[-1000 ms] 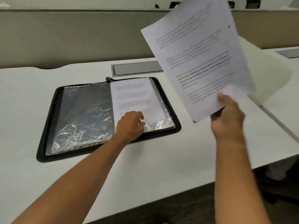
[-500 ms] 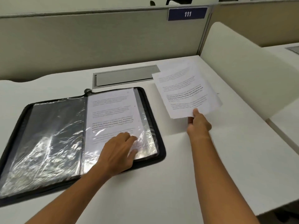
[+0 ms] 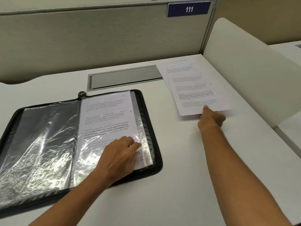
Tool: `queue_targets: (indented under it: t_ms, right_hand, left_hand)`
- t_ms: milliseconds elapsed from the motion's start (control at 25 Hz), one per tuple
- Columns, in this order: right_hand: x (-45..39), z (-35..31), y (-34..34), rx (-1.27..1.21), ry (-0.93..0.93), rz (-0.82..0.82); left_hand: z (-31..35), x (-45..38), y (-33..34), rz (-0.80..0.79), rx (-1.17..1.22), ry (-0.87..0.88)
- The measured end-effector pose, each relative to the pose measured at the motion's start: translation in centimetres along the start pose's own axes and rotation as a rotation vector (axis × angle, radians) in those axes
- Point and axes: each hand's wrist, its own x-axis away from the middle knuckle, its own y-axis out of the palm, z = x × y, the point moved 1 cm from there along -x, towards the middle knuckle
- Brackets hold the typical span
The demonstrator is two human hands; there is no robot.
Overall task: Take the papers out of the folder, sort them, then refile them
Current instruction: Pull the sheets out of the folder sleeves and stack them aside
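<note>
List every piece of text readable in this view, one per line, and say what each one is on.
"111": white digits on the blue sign fixed to the partition.
"Defined by a slower pace, it is centered ... local traditions": bold words on the sheet in the folder sleeve; the rest of that page is too blurred to read.
Sheet on the desk pile: printed paragraphs, too small and blurred to read.

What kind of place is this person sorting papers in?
Probably a shared office or study room with cubicle desks. A fabric partition backs the white desk, a blue plate reading 111 numbers the seat, and a side divider separates it from the next desk.
</note>
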Motion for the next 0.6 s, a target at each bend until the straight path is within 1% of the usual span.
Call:
queue_targets:
  t_ms: [120, 280, 360, 480, 600]
  right_hand:
    - [-0.7, -0.7, 0.4, 0.108, -0.070, -0.022]
    - [-0.2, -0.4, 0.1, 0.231, -0.125, 0.025]
    - [0.8, 0.0, -0.1, 0.284, -0.134, 0.053]
    - [3.3, 0.7, -0.2, 0.238, -0.226, 0.061]
    - [7.0, 1.7, 0.4, 0.196, -0.343, -0.021]
  left_hand:
    - [0.2, -0.2, -0.1, -0.019, 0.008, 0.007]
    - [0.6, 0.3, -0.1, -0.029, -0.002, -0.005]
    - [0.8, 0.6, -0.5, -0.003, -0.017, -0.028]
    - [0.7, 0.8, -2.1, 0.102, -0.029, -0.100]
    - [-0.4, 1.3, -4.7, 0.266, -0.008, -0.233]
